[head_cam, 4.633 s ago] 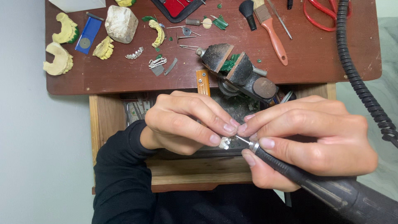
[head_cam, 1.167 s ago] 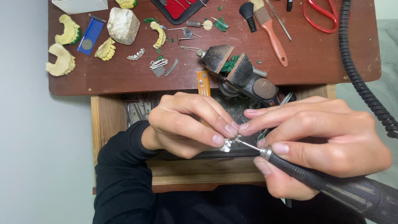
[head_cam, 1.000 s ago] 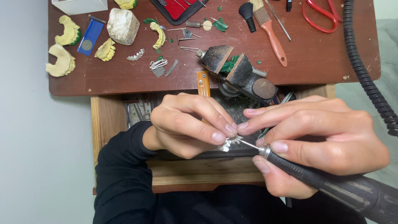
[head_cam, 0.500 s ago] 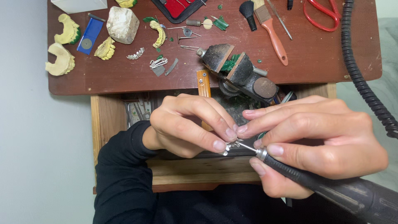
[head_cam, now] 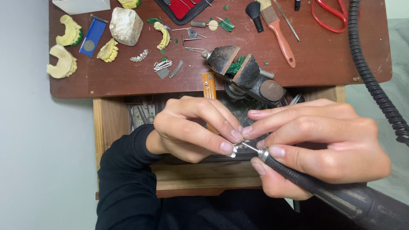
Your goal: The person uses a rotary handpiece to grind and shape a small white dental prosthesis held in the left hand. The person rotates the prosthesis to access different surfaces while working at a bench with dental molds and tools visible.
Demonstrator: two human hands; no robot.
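Head view: left hand (head_cam: pixel 191 130) pinches a small silvery metal piece (head_cam: pixel 235 148) between closed fingertips, above the open drawer (head_cam: pixel 111 123). Right hand (head_cam: pixel 319 147) grips a black rotary handpiece (head_cam: pixel 324 194), fingers wrapped shut; its long axis runs lower right to upper left, bur tip touching the piece. Small vise (head_cam: pixel 245 76) sits behind.

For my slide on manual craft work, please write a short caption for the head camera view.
Left hand pinches a small silvery metal piece while right hand applies a rotary handpiece above an open drawer.
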